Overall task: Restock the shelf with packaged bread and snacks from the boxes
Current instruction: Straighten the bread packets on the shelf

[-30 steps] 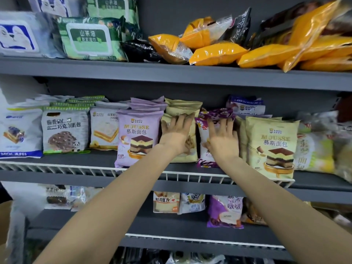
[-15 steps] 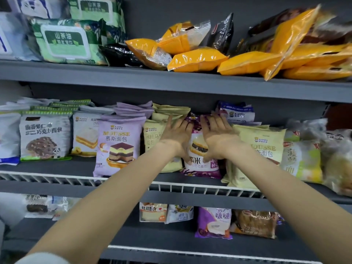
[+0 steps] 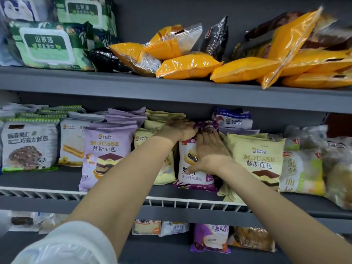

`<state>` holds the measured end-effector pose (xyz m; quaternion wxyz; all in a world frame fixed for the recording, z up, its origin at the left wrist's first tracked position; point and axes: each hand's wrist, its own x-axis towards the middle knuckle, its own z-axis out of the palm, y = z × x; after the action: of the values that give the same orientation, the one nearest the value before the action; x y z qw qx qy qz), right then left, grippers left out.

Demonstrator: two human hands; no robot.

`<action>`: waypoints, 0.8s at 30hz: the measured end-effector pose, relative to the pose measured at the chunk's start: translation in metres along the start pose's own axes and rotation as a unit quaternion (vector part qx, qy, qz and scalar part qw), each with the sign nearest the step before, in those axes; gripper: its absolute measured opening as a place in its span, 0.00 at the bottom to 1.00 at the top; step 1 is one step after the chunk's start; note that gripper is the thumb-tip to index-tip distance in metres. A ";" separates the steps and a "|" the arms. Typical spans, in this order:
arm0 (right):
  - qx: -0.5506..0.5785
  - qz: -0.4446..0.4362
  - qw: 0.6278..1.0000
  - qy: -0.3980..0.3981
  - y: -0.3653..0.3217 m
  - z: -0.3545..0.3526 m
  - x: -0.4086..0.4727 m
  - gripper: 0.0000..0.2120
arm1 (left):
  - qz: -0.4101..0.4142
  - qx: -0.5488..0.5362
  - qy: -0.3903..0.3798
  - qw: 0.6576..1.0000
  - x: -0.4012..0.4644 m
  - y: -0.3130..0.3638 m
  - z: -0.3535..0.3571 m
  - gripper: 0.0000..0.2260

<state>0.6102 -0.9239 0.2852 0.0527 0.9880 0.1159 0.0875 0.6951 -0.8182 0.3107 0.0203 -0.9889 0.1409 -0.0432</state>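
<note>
Purple-and-white plastic toast-bread pack stands on grey metal middle shelf, between both hands. Left hand pinches its crimped top; right hand lies flat-fingered against its face. Risk, I'd say: tugging tips the pale-yellow mousse pack just right of it over the white wire rail.

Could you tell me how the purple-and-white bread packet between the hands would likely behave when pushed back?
The purple-and-white bread packet is probably soft and light: its film top crumples under the left hand. Standing on edge, it may tip without the right hand and its neighbours.
</note>
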 end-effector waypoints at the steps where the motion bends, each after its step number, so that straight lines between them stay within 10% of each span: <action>1: 0.000 0.001 1.000 0.002 0.000 0.002 0.002 0.55 | -0.012 0.013 -0.011 1.000 0.001 0.000 0.000 0.23; 12: -0.012 0.000 0.999 0.030 -0.004 -0.006 -0.012 0.58 | 0.035 -0.116 0.225 0.967 -0.039 0.002 0.009 0.16; 17: 0.016 -0.015 0.987 0.157 0.017 -0.021 -0.039 0.49 | 0.067 -0.121 0.222 0.965 -0.072 0.021 0.005 0.24; 24: 0.043 0.096 0.994 0.021 0.088 -0.020 -0.077 0.58 | 0.156 -0.096 0.142 0.973 -0.096 0.067 0.007 0.43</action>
<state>0.5517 -1.0257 0.3037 -0.0008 0.9939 0.0255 0.1073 0.5848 -0.8555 0.2921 -0.0882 -0.9359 0.2979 -0.1661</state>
